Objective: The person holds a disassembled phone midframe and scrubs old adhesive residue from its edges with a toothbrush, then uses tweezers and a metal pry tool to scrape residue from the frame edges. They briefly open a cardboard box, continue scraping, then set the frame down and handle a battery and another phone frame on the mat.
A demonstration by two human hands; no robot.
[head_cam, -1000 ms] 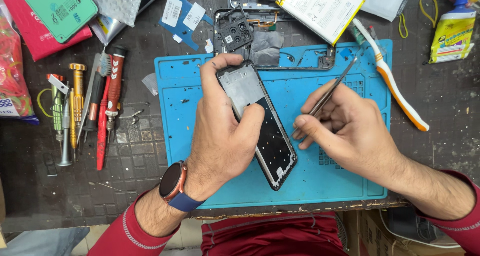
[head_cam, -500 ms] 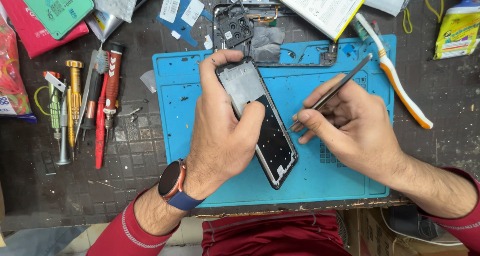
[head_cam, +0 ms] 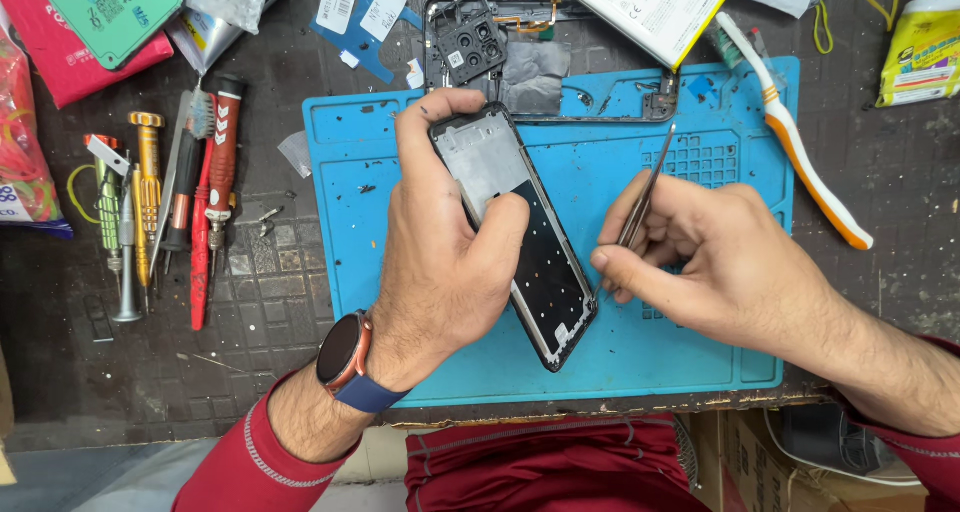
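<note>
Tweezers (head_cam: pixel 645 187) had tipped more upright than a second before, their lower tip brought in toward the right edge of the phone frame (head_cam: pixel 520 227).
Left hand (head_cam: pixel 445 262) was closed around the bare frame — thumb pressed on its inner plate — holding it tilted just above the blue mat (head_cam: pixel 720 342) on the worktop (head_cam: pixel 250 352); right hand (head_cam: pixel 720 257) was pinched shut on the tweezers beside it. Teardown looked well along: the rear housing with its camera module (head_cam: pixel 470 44) and the battery (head_cam: pixel 650 2) already lay apart at the mat's far edge, and the frame looked stripped. What remained seemed fine picking along the frame's edge — whether anything was caught in the tips could not be told.
</note>
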